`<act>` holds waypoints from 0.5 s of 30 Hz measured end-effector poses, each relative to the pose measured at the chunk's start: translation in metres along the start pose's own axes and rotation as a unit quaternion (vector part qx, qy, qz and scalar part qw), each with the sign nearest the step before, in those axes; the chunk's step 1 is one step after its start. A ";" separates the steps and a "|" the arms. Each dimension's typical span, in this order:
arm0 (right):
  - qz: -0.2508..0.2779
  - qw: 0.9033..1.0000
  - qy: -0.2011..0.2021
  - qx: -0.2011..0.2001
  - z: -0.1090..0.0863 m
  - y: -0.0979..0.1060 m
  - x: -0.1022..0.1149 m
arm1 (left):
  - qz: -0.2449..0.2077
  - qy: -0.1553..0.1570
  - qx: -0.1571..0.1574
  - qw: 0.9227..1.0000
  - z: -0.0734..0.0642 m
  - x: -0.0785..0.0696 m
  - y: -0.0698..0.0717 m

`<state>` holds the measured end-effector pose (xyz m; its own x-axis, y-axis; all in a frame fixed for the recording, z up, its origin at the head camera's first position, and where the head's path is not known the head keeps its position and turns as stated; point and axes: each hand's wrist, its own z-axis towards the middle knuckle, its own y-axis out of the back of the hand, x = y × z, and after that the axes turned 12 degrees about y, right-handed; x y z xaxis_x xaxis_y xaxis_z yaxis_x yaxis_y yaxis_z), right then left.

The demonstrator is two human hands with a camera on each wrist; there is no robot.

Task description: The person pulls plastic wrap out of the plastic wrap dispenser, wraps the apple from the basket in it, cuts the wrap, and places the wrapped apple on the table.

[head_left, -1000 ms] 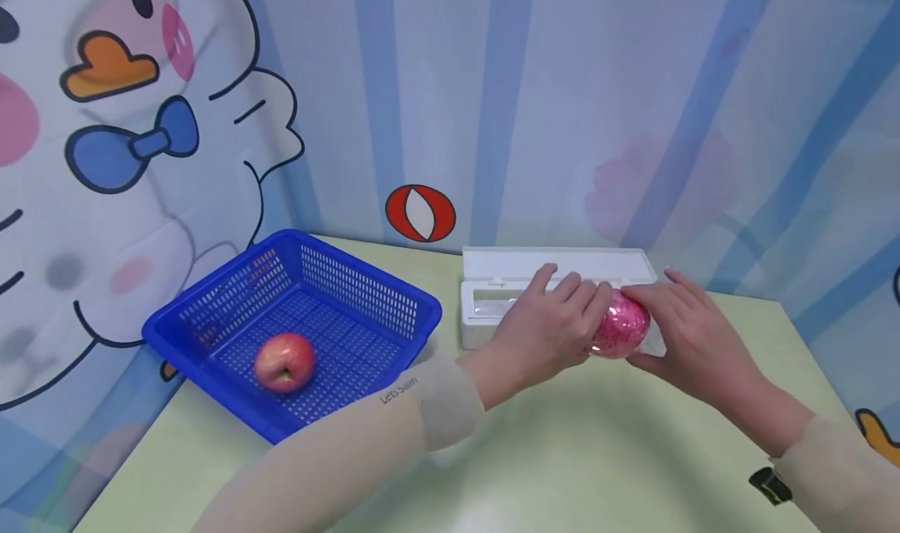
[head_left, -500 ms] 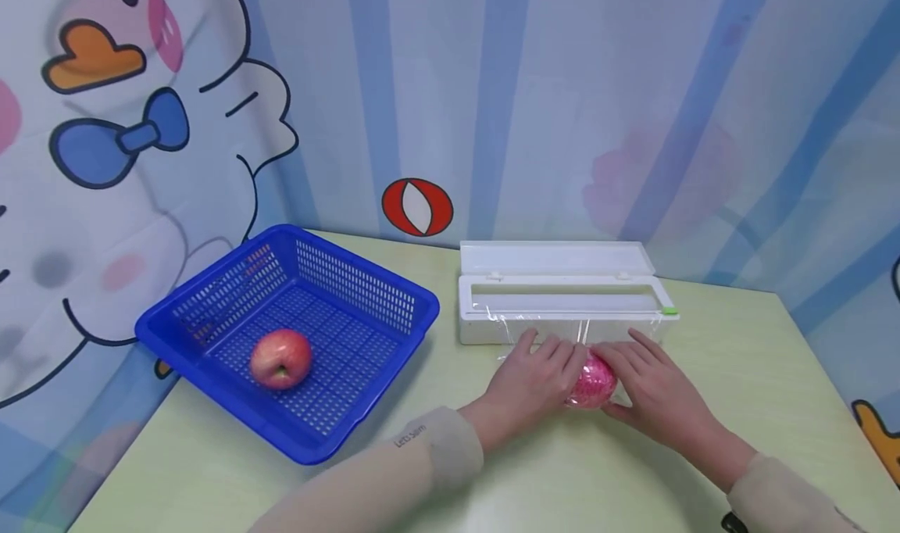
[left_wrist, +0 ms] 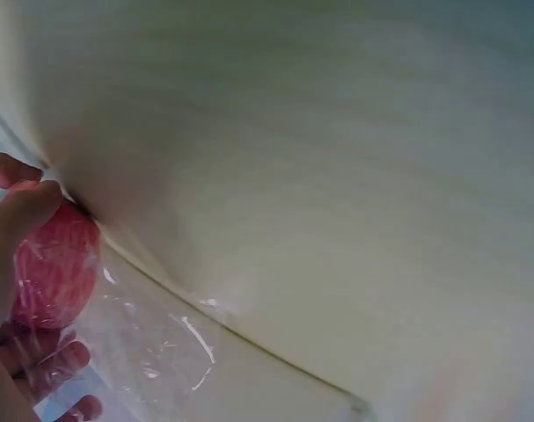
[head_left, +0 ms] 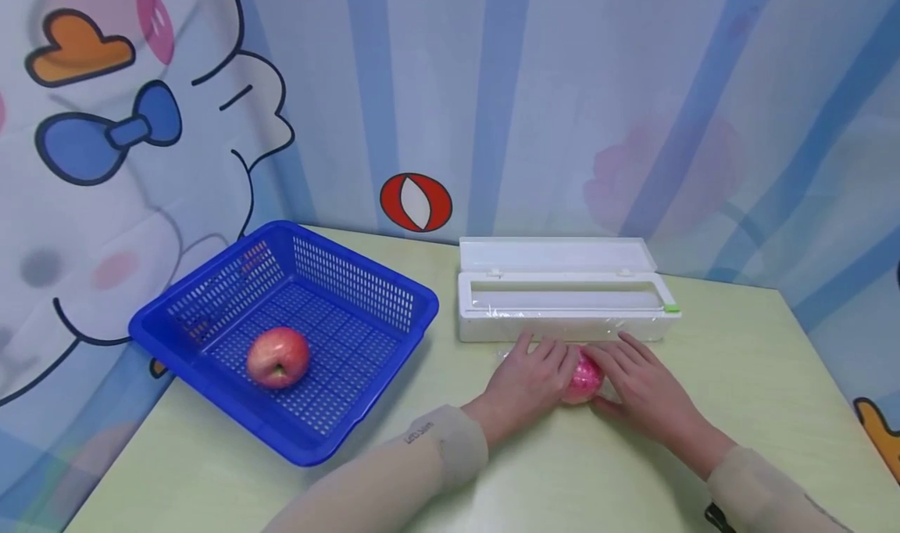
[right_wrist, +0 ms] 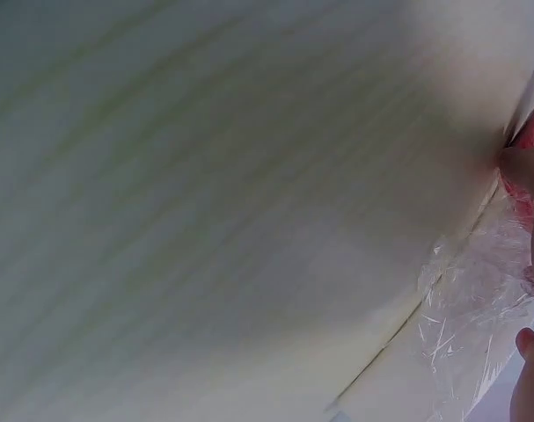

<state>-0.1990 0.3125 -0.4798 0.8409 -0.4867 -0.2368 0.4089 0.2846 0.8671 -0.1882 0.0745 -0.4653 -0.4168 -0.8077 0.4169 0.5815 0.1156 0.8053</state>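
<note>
Between my two hands, in front of the white cling film dispenser (head_left: 562,328), is a red apple (head_left: 585,380) covered in clear film. My left hand (head_left: 529,383) grips its left side, thumb and fingers around it in the left wrist view. On the other side my right hand (head_left: 645,392) holds the apple with thumb and curled fingers. Loose, crinkled cling film (left_wrist: 161,356) trails off the apple past the fingertips. The right wrist view catches only the apple's edge (right_wrist: 522,193), with more film below it. My hands hide much of the apple in the head view.
At the left stands a blue plastic basket (head_left: 337,373) with a second apple (head_left: 278,358) inside. The dispenser's lid (head_left: 555,254) is raised, close to the patterned backdrop (head_left: 548,111). A green slider (head_left: 671,309) sits at the dispenser's right end.
Both hands have brought the wrapped apple down and toward me, from over the dispenser's right part to the table in front of it. In the last half second they shift slightly left.
</note>
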 end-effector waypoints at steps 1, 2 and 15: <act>0.000 1.000 -0.001 0.001 0.000 0.000 0.000 | -0.001 0.000 0.006 1.000 0.001 0.000 0.001; 0.000 1.000 -0.002 0.002 0.000 0.000 0.000 | -0.004 0.001 0.013 1.000 0.001 0.000 0.002; 0.024 1.000 -0.004 0.013 -0.012 0.011 0.003 | -0.087 0.021 0.141 0.986 0.006 0.012 0.020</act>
<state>-0.1881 0.3238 -0.4763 0.8567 -0.4790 -0.1911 0.3587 0.2871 0.8882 -0.1853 0.0708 -0.4414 -0.4610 -0.8518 0.2489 0.2830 0.1247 0.9510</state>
